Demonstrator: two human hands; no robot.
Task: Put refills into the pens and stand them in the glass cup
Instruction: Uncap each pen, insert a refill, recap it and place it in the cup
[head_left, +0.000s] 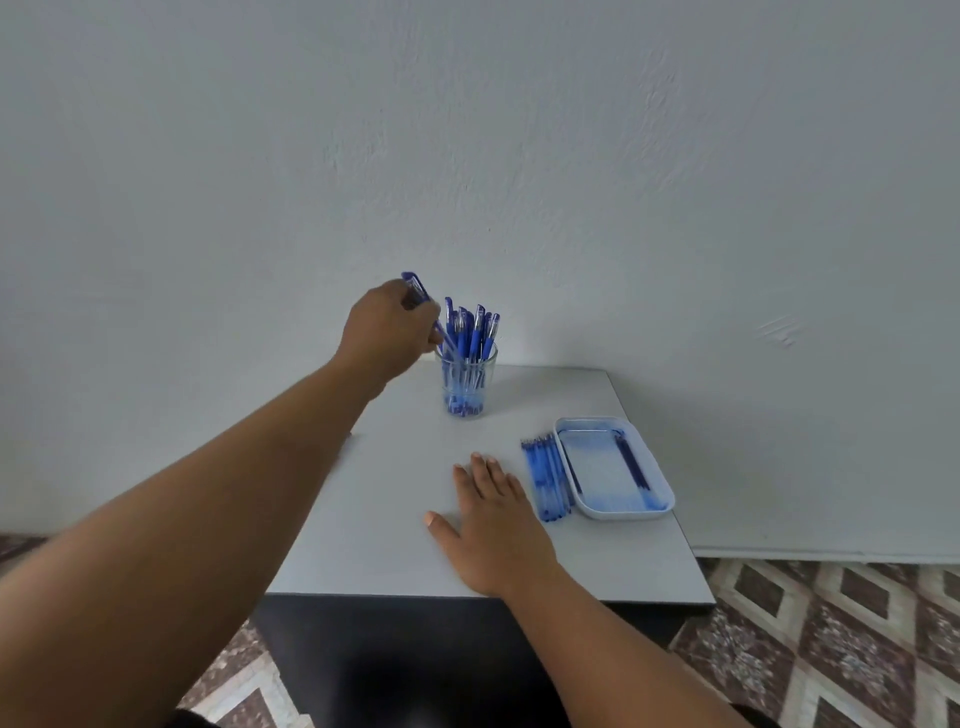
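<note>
The left hand (387, 332) pinches a pen (422, 301) at the glass cup (466, 382) (tilted); the right hand (493, 525) lies flat on the surface (395, 493).

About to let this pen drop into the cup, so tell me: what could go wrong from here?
1. The glass cup is already packed with pens; the tilted pen the left hand grips may catch on their caps rather than slide in.
2. Nothing steadies the cup: the right hand lies flat on the table, so a sideways push could tip it.
3. The cup stands near the table's far edge.
</note>
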